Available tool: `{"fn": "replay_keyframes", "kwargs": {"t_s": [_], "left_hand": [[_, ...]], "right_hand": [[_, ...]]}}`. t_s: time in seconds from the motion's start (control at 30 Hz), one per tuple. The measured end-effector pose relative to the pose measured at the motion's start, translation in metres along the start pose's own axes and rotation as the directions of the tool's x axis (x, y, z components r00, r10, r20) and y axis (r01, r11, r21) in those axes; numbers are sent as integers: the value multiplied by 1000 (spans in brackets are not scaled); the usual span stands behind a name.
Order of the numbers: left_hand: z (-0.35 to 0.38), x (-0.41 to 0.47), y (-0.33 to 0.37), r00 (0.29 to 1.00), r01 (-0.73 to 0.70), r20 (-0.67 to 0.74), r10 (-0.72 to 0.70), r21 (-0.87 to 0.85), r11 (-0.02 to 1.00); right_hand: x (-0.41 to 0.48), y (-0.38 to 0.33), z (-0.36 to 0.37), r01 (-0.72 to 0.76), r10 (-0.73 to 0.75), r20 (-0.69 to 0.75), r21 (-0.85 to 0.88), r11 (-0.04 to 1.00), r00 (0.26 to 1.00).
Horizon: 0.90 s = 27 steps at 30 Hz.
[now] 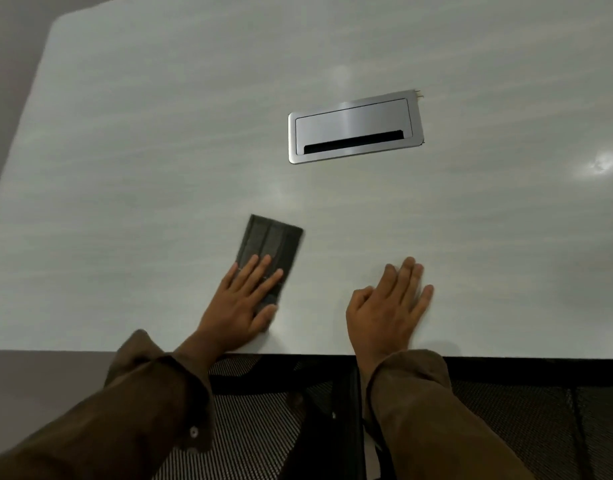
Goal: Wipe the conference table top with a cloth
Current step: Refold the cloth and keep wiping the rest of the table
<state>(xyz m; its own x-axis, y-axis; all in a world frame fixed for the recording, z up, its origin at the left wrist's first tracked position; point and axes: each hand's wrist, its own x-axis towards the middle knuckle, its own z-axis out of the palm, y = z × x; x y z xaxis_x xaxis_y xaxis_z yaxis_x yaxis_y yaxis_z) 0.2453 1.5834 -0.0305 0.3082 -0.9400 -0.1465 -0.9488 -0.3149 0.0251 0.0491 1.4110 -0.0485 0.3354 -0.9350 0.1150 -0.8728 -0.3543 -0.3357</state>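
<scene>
**Mesh chair** (253, 434): dark, tucked below the near edge, under both wrists.

**Worktop** (142, 133): pale, faintly grained, glossy. Its near edge ran just behind both wrists.

**Left hand** (242, 299): laid flat, fingers straight and spread, pressing on the near half of the cloth. Nothing was curled round it.

**Right hand** (390, 306): laid flat on bare worktop beside the left hand, fingers straight, grasping nothing. It was probably bracing.

**Cloth** (270, 244): dark, folded into a long strip, flat on the worktop. Its far half reached ahead of the left fingers.

**Cable hatch** (355, 131): brushed metal, lid closed, with a dark slot along its near side. It lay ahead of the right hand, well apart from the cloth.

**Hazards, as judged:**
- The cloth was held by pressure alone, so a fast stroke could slide the palm off it or make the free far half fold over.
- A stroke up and to the right could catch the hatch frame or push dirt into the slot.
- A pull back toward the body could drop the cloth over the near edge onto the chair.
- The planted right hand covered a patch that could go unwiped.

**Room:**
- Open surface lay wide to the left of the left hand and ahead of it, up to the slanting left edge and a rounded far corner.
- More open surface lay to the right of the right hand.
- The margin was tightest at the near edge.
</scene>
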Motion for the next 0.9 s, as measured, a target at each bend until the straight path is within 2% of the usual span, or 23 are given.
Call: {"fn": "replay_keyframes", "kwargs": {"t_s": [0.17,0.23,0.3,0.37,0.47,0.53,0.63,0.73,0.8,0.83,0.9], "left_hand": [[-13,109,-35,957,288,-17,-289,-65,956],[-21,156,-21,914,403,2,-405,-105,909],[-24,184,-1,892,452,26,-452,-124,883],[-27,192,24,914,406,37,-404,-129,905],[-23,160,54,978,204,74,-196,-115,972],[-17,121,66,996,66,74,-57,-124,990],[-4,35,64,991,-114,58,121,-105,988],[7,-40,25,967,-247,62,248,-20,969],[6,-68,-10,957,-287,64,284,33,957],[5,-74,-24,963,-263,70,259,45,964],[1,-68,-35,988,-121,92,120,0,993]], "right_hand": [[0,-3,6,-8,7,-62,-20,1000,998],[0,-2,5,-9,8,-84,-15,1000,996],[-1,-4,6,-21,21,-124,-2,1000,992],[0,-5,5,-28,30,-140,17,999,990],[-1,-5,3,-29,32,-117,31,999,993],[0,-5,2,-32,36,-96,43,999,995],[-2,-8,-6,-46,48,-47,57,997,998],[-5,-10,-10,-44,44,4,23,999,999],[-7,-13,-13,-47,49,65,-34,998,997],[-5,-17,-15,-41,48,104,-74,996,993],[4,-28,-18,-79,124,267,-175,981,956]]}}
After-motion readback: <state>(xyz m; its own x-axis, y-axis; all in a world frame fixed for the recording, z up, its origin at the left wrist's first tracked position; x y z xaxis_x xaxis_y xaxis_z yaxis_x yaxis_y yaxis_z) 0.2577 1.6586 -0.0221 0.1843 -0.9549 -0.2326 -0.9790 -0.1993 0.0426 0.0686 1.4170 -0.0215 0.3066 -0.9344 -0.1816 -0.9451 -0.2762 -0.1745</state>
